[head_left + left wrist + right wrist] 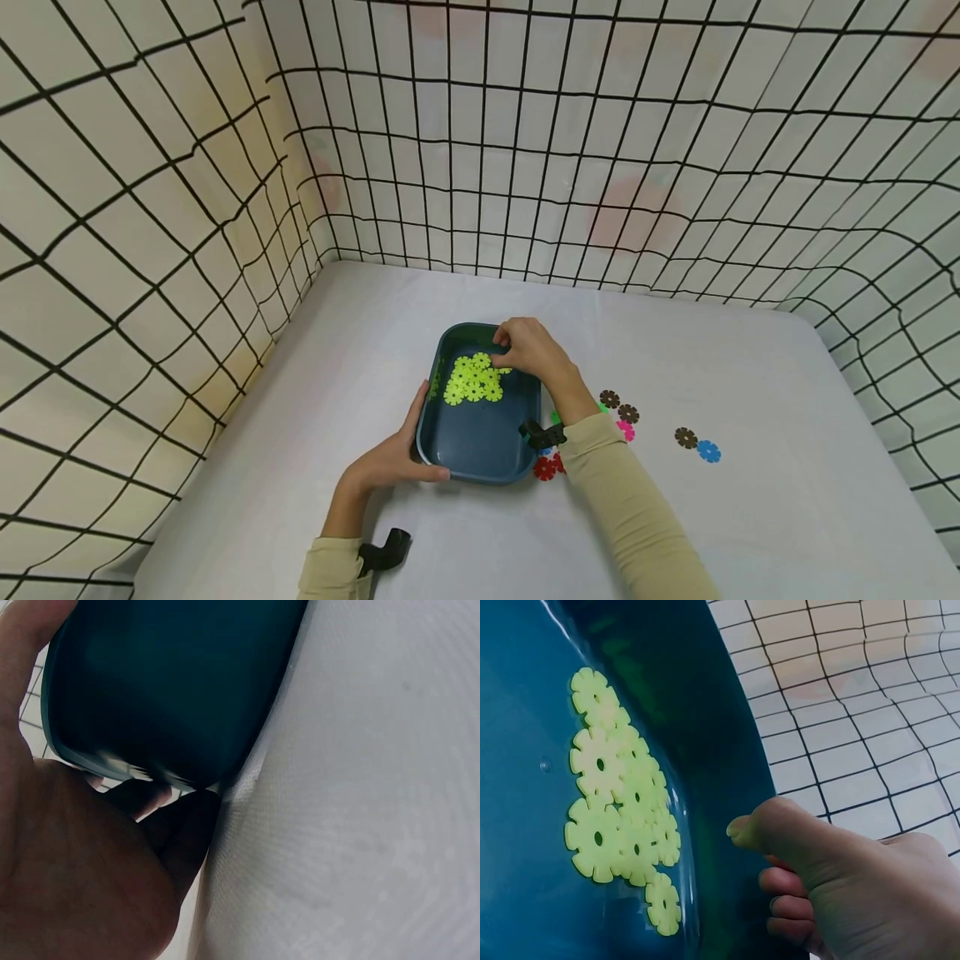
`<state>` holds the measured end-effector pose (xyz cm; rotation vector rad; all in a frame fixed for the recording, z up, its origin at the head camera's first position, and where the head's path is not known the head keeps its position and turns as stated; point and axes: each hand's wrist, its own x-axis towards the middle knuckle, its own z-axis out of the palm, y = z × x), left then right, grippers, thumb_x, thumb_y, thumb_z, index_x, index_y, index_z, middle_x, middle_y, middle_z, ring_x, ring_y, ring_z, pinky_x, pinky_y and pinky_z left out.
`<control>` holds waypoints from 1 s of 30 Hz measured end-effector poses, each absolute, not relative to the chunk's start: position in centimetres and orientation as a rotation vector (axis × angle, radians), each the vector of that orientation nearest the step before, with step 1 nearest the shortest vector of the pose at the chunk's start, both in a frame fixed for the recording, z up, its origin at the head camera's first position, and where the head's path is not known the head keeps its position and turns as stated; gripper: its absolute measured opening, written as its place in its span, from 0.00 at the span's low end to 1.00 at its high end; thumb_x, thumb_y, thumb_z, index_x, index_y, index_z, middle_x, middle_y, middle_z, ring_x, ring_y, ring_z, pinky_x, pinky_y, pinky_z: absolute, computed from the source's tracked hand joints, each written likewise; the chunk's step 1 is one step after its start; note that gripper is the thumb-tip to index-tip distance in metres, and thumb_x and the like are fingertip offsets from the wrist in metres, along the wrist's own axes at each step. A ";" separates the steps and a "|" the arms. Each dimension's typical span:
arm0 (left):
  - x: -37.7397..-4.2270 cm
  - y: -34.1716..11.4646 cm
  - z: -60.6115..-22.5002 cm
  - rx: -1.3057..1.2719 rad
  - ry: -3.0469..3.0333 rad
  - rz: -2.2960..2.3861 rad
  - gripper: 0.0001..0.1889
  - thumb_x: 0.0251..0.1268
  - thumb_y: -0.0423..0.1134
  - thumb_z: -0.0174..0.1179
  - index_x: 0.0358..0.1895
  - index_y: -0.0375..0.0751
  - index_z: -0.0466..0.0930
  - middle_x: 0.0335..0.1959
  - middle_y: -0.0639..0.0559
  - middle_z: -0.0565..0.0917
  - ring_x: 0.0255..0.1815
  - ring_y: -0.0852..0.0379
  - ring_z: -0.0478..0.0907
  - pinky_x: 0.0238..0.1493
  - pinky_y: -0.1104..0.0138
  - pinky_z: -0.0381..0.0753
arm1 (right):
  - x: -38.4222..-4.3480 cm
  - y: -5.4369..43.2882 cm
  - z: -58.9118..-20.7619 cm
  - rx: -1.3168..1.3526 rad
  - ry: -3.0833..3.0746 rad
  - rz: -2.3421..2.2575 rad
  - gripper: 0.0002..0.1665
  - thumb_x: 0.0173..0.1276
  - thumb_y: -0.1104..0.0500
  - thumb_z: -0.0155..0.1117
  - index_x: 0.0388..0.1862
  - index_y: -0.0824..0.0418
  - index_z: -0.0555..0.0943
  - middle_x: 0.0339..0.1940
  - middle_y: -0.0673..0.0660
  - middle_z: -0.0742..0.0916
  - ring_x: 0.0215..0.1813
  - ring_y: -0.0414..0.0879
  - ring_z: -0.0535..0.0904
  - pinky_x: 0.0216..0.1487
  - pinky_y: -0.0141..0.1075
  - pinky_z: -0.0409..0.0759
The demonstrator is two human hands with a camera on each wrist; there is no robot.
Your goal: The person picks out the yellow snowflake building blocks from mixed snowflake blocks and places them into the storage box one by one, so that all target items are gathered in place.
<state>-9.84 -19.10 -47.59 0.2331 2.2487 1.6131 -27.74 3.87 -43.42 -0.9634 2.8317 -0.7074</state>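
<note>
A dark blue plastic tray (480,446) stands on the white table, holding several yellow-green notched plastic discs (474,385) clustered toward its far end. My left hand (390,458) grips the tray's near left corner, thumb on the near rim and fingers along the left side. In the left wrist view its fingers lie against the tray's outer wall (172,682). Over the tray's far right part hovers my right hand (528,346), thumb and forefinger apart. The right wrist view shows that thumb (780,825) and bent fingers beside the discs (589,776), with nothing visible between them.
Right of the tray lie brown discs (628,413), a pink disc (626,430), red discs (545,468) and bits of green, partly hidden by the right arm. Farther right, a blue disc (708,451) touches another brown one. Black wire grid (525,158) surrounds the table.
</note>
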 end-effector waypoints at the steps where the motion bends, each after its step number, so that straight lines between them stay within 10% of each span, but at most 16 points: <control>1: -9.8 -19.0 -47.6 0.234 2.246 1.614 0.69 0.44 0.49 0.76 0.76 0.68 0.21 0.81 0.48 0.31 0.77 0.40 0.47 0.71 0.43 0.57 | -27.7 4.0 -43.4 -0.955 2.829 -0.716 0.19 0.57 0.54 0.73 0.44 0.64 0.85 0.40 0.58 0.87 0.43 0.50 0.82 0.47 0.42 0.81; 30: -9.7 -18.7 -47.7 0.215 2.306 1.566 0.68 0.47 0.44 0.74 0.76 0.67 0.21 0.80 0.49 0.28 0.80 0.41 0.37 0.73 0.40 0.53 | -23.3 8.6 -40.3 -0.817 2.845 -0.972 0.20 0.59 0.52 0.72 0.46 0.64 0.84 0.41 0.59 0.87 0.43 0.51 0.79 0.45 0.42 0.79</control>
